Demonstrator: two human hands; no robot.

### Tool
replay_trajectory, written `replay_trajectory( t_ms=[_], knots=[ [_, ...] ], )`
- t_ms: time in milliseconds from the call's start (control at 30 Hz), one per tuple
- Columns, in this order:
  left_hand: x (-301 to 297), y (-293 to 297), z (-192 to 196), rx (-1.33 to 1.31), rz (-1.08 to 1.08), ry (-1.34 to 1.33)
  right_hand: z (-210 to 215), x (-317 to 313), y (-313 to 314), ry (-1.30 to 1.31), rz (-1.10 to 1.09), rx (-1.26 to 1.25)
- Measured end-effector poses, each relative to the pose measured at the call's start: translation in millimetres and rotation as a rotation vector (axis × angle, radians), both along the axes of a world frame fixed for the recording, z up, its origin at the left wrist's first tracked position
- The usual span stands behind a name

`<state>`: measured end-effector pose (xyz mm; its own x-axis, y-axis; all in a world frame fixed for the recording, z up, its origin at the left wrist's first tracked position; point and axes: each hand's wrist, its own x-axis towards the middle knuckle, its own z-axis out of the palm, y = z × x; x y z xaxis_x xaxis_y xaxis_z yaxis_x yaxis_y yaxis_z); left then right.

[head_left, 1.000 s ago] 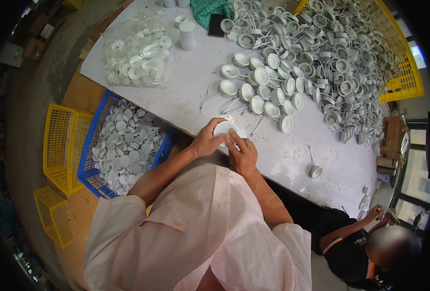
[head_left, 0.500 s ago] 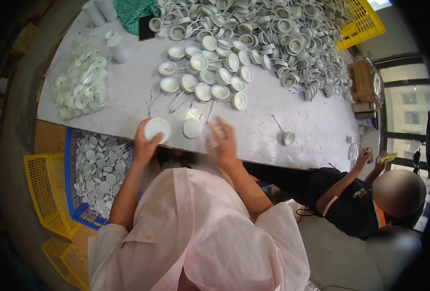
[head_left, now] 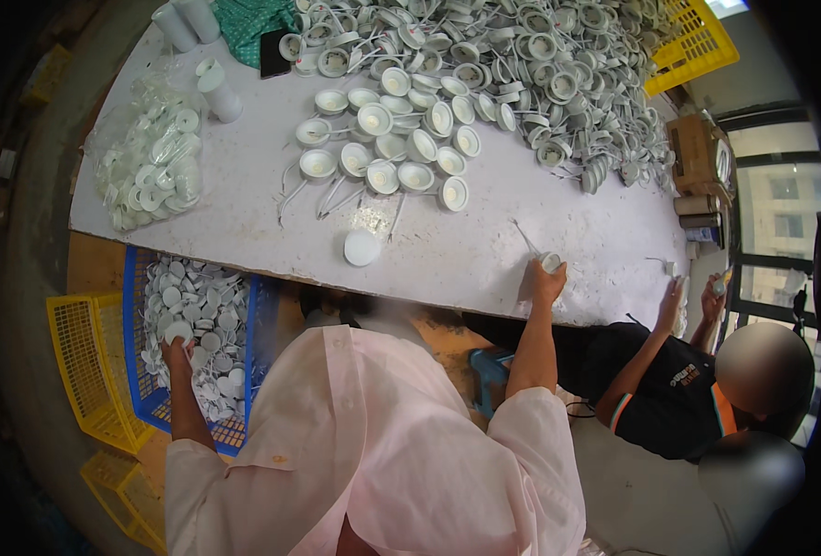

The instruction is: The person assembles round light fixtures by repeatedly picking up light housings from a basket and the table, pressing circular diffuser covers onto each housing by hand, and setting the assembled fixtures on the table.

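Note:
Over the blue crate [head_left: 131, 324] at my left, my left hand [head_left: 179, 348] is closed on a round white light fitting [head_left: 178, 330]. The crate is filled with many similar white fittings [head_left: 208, 320]. Far to the right, near the table's front edge, my right hand [head_left: 547, 280] grips a lone cup-shaped lamp housing [head_left: 549, 261] whose wire points toward the back left. A white round cover [head_left: 361, 247] lies by itself on the table before me. Behind it sits a group of open white lamp housings [head_left: 383, 176] with wires trailing from several of them.
A large heap of wired lamp housings [head_left: 559, 83] covers the table's back right, beside a yellow crate [head_left: 693, 46]. At left are a clear bag of white discs [head_left: 156, 171], white cylinders [head_left: 219, 97] and a dark phone [head_left: 274, 56]. A co-worker [head_left: 675, 380] sits at right.
My left hand has gone from the table down to the blue crate with the white fitting. My right hand has moved right and taken hold of the lone lamp housing.

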<state>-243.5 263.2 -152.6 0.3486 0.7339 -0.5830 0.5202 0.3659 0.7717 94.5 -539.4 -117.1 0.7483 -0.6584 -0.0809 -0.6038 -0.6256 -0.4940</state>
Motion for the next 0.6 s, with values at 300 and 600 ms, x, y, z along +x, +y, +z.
replay_trajectory(
  t_ms=[300, 600],
  knots=[
    [-127.8, 59.3, -33.0, 0.114, 0.297, 0.259, 69.4, -25.8, 130.5, -0.345, 0.299, -0.217],
    [-73.2, 60.4, -113.3, 0.79, -0.291, 0.103, 115.7, -32.3, 250.2, -0.425, 0.712, -0.064]
  ],
)
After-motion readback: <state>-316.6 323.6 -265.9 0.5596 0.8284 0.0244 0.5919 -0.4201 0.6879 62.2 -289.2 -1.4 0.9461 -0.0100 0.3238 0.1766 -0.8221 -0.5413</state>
